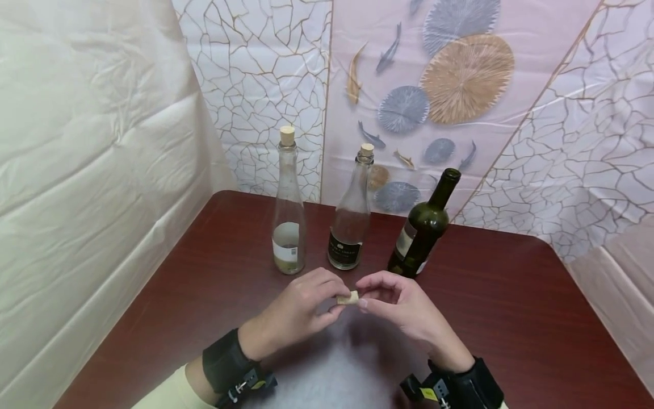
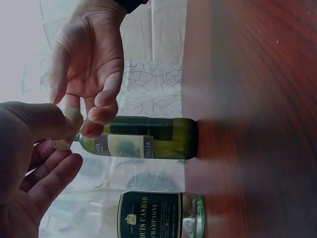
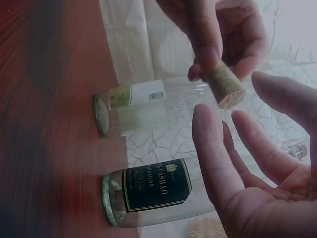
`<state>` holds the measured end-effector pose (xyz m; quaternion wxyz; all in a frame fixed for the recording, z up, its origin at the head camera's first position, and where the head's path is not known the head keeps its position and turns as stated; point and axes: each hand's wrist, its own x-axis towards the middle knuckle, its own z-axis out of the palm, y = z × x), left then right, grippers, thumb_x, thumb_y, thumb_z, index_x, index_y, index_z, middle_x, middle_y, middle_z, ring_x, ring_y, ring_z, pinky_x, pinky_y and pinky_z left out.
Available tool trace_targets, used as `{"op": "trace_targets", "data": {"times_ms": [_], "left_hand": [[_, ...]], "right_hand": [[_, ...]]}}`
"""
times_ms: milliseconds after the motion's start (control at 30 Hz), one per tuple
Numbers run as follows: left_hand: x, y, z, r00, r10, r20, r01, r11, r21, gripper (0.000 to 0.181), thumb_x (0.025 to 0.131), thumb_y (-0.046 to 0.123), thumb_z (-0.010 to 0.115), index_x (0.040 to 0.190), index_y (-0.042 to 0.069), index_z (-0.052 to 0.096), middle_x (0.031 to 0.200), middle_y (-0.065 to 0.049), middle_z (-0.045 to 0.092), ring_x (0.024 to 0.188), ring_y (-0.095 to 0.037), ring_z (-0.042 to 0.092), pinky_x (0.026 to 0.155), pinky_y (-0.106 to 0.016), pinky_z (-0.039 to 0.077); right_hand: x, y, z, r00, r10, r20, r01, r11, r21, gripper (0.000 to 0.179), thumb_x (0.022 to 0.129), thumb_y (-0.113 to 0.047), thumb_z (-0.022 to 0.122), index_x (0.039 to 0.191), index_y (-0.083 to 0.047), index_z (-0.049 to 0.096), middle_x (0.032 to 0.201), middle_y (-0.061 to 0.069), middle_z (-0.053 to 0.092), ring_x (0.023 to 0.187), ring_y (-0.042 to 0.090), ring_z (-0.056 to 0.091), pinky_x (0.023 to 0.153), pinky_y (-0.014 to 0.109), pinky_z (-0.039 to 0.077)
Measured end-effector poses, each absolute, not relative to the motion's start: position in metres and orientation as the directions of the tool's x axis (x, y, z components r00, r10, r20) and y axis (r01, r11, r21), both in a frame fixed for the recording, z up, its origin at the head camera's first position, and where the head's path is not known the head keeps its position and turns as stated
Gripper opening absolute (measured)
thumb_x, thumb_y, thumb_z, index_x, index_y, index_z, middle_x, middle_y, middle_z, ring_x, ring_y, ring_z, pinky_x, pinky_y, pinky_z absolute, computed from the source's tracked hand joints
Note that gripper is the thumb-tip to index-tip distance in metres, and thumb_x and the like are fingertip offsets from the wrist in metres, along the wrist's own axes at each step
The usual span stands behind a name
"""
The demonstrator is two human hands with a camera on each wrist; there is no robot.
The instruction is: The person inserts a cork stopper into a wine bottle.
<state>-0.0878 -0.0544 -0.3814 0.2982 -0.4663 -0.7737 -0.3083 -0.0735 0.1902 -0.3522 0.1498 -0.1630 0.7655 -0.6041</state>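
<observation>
A short tan cork (image 1: 348,298) is pinched between the thumb and fingers of my left hand (image 1: 305,304), above the table. Its speckled end face shows in the right wrist view, where the cork (image 3: 227,88) points toward my right hand (image 3: 257,183). The fingers of that right hand (image 1: 401,304) are spread and loosely bent around the cork's free end, with a gap showing. Just behind the hands, an uncorked dark green wine bottle (image 1: 429,218) stands at the right. A clear bottle with a black label (image 1: 349,221) is in the middle, a cork in its mouth.
To the left stands a taller clear bottle (image 1: 289,199) with a white label and a cork in its neck. The dark red-brown table (image 1: 204,295) has rounded back corners. A patterned cloth (image 1: 265,74) hangs behind it, and a pale sheet (image 1: 102,170) covers the left side.
</observation>
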Motion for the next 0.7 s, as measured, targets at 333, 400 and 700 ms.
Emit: {"op": "trace_targets", "data": {"times_ms": [333, 400, 700], "left_hand": [[-0.092, -0.057, -0.376, -0.324, 0.581, 0.746, 0.932, 0.332, 0.146, 0.024, 0.086, 0.004, 0.081, 0.106, 0.012, 0.071, 0.105, 0.003, 0.069, 0.098, -0.011, 0.065, 0.088, -0.019, 0.056], [-0.092, -0.058, -0.377, -0.326, 0.584, 0.743, 0.932, 0.332, 0.148, 0.024, 0.085, 0.004, 0.081, 0.106, 0.012, 0.071, 0.105, 0.003, 0.07, 0.098, -0.011, 0.066, 0.089, -0.02, 0.056], [-0.089, -0.062, -0.384, -0.354, 0.589, 0.727, 0.925, 0.335, 0.18, 0.023, 0.086, 0.003, 0.078, 0.106, 0.012, 0.072, 0.106, 0.004, 0.069, 0.1, -0.009, 0.065, 0.09, -0.019, 0.056]], "right_hand": [[-0.076, 0.187, -0.356, -0.906, -0.419, -0.055, -0.041, 0.217, -0.975, 0.038, 0.094, -0.013, 0.078, 0.128, 0.0, 0.065, 0.112, 0.004, 0.076, 0.099, 0.014, 0.076, 0.087, 0.029, 0.062], [-0.075, 0.186, -0.357, -0.901, -0.429, -0.063, -0.02, 0.188, -0.982, 0.04, 0.095, -0.012, 0.076, 0.13, 0.003, 0.063, 0.112, 0.002, 0.076, 0.099, 0.015, 0.076, 0.088, 0.03, 0.062], [-0.073, 0.176, -0.363, -0.912, -0.397, -0.105, 0.023, 0.207, -0.978, 0.032, 0.094, -0.016, 0.079, 0.121, -0.003, 0.069, 0.107, 0.002, 0.077, 0.094, 0.02, 0.076, 0.086, 0.032, 0.062]]}}
